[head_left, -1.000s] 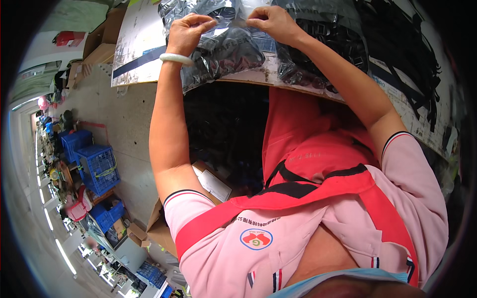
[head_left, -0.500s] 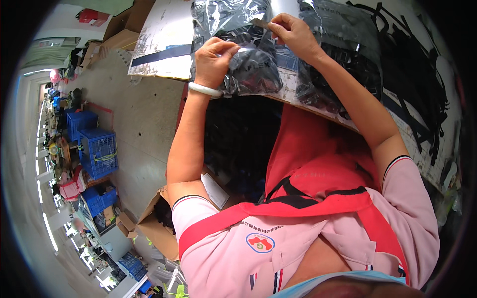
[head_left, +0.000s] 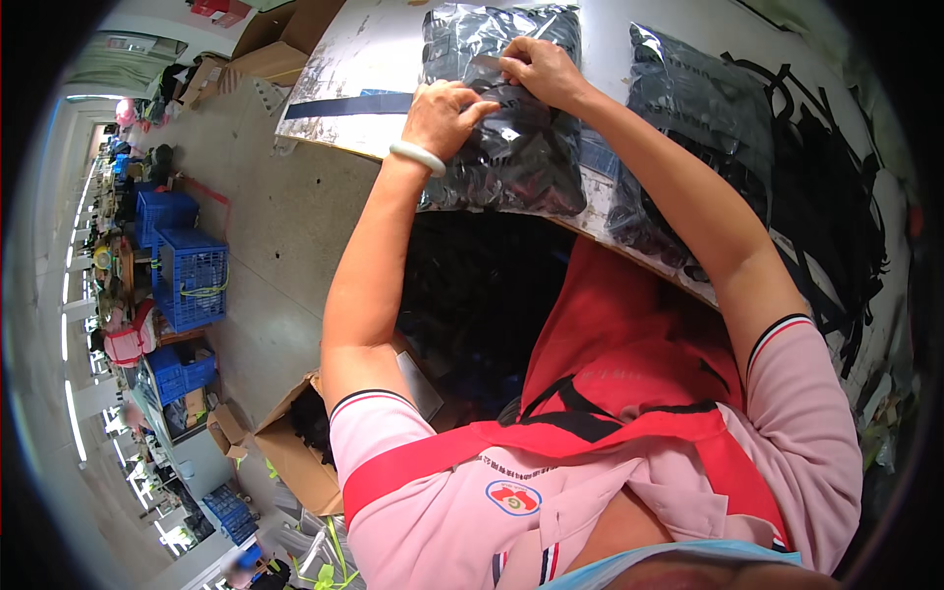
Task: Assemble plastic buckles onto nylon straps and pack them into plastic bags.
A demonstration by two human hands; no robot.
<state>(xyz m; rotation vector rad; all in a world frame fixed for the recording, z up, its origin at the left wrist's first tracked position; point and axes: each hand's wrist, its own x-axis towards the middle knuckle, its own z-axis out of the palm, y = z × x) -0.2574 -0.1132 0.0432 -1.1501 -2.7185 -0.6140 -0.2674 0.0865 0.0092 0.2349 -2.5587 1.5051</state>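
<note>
A clear plastic bag (head_left: 511, 147) full of black parts lies on the worn white table (head_left: 334, 98), hanging a little over its near edge. My left hand (head_left: 444, 116), with a pale bangle on the wrist, presses and pinches the bag's upper middle. My right hand (head_left: 539, 71) pinches the bag's top flap just beyond it. Both hands are closed on the plastic. A second filled clear bag (head_left: 688, 128) lies to the right, under my right forearm.
Loose black straps (head_left: 826, 187) spread over the table's right side. An open cardboard box (head_left: 295, 442) sits on the floor at my left. Blue plastic crates (head_left: 187, 275) stand along the aisle, with more cardboard boxes (head_left: 265, 49) beyond the table's far left corner.
The bag has been drawn toward me over the table edge. Both hands have come down and closer together on its top flap.
</note>
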